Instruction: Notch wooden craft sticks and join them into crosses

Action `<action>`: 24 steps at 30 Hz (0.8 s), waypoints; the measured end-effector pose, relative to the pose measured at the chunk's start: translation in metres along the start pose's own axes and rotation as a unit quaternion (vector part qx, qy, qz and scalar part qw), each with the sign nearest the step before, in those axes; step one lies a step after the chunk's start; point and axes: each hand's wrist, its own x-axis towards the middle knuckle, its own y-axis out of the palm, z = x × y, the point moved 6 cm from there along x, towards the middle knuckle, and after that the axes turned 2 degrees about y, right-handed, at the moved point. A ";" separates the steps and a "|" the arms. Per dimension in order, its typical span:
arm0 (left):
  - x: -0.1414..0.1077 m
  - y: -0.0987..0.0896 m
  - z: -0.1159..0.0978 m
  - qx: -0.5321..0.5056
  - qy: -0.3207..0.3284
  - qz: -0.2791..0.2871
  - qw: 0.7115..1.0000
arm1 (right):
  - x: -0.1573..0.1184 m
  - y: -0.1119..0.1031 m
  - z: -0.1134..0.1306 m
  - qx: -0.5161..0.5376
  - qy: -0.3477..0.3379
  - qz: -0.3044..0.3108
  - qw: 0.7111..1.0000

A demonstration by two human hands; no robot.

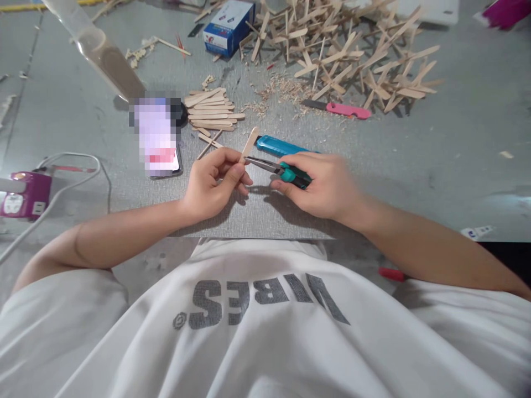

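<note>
My left hand pinches a flat wooden stick between thumb and fingers, its rounded end pointing up and away from me. In my right hand are pliers with teal and black handles, their narrow tips at the lower part of the stick. Just beyond the pliers lies a blue cutter, partly hidden by my right hand. A row of loose wooden sticks rests on the table beyond my left hand, with a thin rod crossing a stick nearer to me.
A large pile of joined sticks covers the back, beside a blue box. A pink-handled knife lies near wood shavings. At the left are a phone, a bottle and a purple block with a cable.
</note>
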 end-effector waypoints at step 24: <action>-0.003 -0.001 -0.006 0.022 -0.053 -0.025 0.998 | 0.002 0.000 0.005 0.006 -0.028 -0.008 1.000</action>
